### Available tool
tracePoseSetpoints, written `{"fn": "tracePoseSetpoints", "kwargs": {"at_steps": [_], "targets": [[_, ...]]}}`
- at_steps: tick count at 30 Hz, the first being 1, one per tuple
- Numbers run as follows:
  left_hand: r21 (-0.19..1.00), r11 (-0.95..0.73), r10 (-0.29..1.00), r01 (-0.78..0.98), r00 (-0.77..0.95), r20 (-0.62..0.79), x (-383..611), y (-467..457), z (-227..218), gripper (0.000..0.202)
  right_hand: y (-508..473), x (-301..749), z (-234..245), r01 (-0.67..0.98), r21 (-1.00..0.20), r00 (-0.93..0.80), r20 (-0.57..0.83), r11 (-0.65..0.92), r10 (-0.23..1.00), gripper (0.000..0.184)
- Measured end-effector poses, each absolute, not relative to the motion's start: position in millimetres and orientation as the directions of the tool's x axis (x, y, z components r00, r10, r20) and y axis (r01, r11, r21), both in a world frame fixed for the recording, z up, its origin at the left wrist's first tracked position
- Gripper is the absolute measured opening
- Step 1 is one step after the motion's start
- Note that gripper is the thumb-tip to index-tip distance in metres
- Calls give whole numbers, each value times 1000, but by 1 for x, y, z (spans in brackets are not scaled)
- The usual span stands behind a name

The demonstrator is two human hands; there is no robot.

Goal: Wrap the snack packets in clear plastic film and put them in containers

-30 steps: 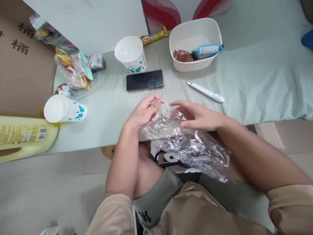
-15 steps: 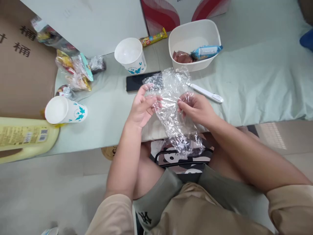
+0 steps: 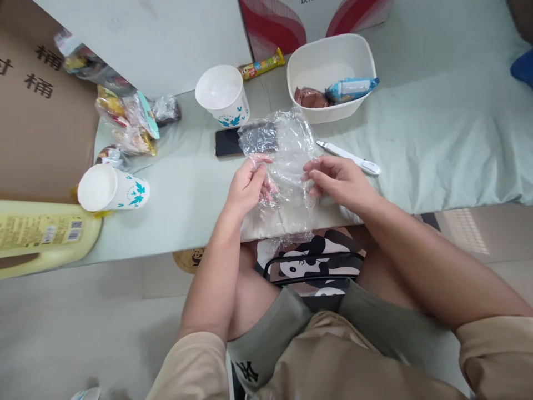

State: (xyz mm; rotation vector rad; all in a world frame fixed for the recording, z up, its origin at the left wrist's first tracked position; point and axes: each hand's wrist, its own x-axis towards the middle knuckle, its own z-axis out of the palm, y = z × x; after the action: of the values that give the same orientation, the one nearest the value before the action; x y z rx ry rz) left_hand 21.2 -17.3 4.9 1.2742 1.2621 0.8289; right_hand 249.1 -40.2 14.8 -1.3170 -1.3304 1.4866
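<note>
A crinkled clear plastic bag stretches between my two hands, its lower end hanging over the bed's front edge. My left hand is closed on the bag's left side, thumb against the fingers. On the other side my right hand pinches the right edge between thumb and fingertips. Beneath the bag's upper left corner lies a black phone, partly seen through the film. A white utility knife rests just beyond my right hand.
Behind the bag stand a paper cup and a white bin with wrapped snacks inside. Left are another cup on its side, snack packets and a yellow jug. Boxes line the back. A panda-print bag sits below.
The plastic bag has been spread flatter, and its lower end has swung left and up off the panda-print bag. My left hand has shifted slightly, its fingers more curled.
</note>
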Motion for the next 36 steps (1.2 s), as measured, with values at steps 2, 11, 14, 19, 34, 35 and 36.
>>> {"fn": "tracePoseSetpoints", "kwargs": {"at_steps": [2,11,14,19,34,35,36], "targets": [[971,182,957,157,197,-211,17,-19,8,36,-43,250,17,79,-972,-229,-236,-223,945,22],[981,192,958,-26,221,-182,4,-16,18,25,-37,246,8,-157,-967,-278,-153,-202,948,22],[975,210,945,-76,272,-182,2,-10,13,17,-26,244,1,-234,-923,-222,-256,-307,941,17],[983,171,937,69,298,-183,-1,-9,10,36,-25,247,-1,-204,-950,-127,-214,-237,969,26],[989,26,985,146,167,-50,6,-10,9,53,-33,252,2,406,-890,-108,181,209,978,10],[992,36,986,125,158,-56,6,-10,10,57,-33,253,0,412,-882,-98,207,229,973,13],[994,47,987,102,151,-62,6,-11,10,61,-32,253,-2,403,-886,-78,215,228,973,15]]}}
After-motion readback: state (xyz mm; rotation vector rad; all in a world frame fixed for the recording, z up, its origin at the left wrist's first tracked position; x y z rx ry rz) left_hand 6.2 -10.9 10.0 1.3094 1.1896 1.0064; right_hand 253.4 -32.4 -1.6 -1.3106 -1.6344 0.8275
